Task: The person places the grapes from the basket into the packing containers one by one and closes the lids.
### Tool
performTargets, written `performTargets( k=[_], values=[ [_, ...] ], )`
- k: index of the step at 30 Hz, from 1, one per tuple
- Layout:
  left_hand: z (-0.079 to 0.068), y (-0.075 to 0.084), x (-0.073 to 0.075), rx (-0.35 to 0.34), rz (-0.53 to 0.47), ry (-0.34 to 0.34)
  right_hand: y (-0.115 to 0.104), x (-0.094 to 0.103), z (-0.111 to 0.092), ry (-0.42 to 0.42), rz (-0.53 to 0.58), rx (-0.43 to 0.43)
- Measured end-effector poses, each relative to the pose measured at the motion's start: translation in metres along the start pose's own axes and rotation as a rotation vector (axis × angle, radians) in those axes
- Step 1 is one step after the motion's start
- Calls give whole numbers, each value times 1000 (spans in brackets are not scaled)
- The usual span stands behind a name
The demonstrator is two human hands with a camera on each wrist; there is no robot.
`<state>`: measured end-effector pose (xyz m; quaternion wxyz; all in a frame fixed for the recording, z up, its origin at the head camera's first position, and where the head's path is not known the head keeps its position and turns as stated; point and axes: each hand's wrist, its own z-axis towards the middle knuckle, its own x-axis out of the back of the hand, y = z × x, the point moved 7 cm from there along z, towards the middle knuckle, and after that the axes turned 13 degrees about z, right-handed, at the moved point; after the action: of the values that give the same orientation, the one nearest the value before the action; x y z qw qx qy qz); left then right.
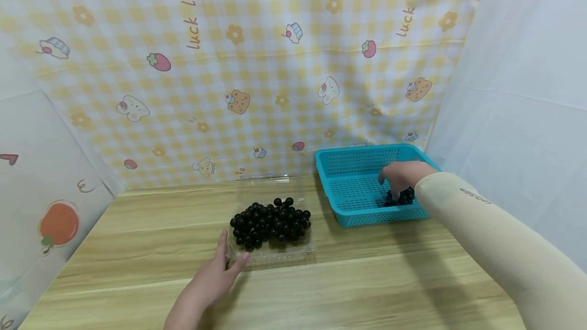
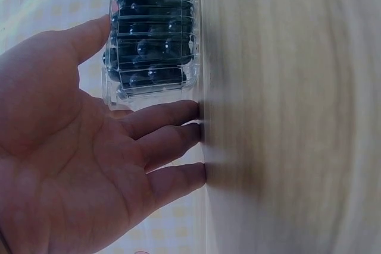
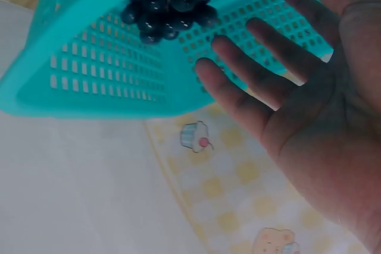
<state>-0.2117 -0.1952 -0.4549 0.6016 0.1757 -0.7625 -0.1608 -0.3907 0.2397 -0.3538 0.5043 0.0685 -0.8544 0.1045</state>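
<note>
Sleeve (image 1: 500, 243), lower right. Right hand (image 1: 405, 174) above grapes (image 3: 175, 4) in basket (image 1: 376, 218), right; left hand (image 1: 212, 280) against clear box (image 1: 282, 256), lower centre. Fingers wide on both.

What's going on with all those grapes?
A person has some grapes in an open, clear box. Their left grip is at the box's near left corner, fingertips on the table. Their right grip reaches over a blue basket, fingers spread and holding nothing. More grapes lie inside the basket.
</note>
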Motion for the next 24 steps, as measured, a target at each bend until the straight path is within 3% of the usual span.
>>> performTargets(
  k=[24],
  values=[
    [0, -2, -1, 4, -12, 2, 10, -28, 17, -34, -2, 58]
  ],
)
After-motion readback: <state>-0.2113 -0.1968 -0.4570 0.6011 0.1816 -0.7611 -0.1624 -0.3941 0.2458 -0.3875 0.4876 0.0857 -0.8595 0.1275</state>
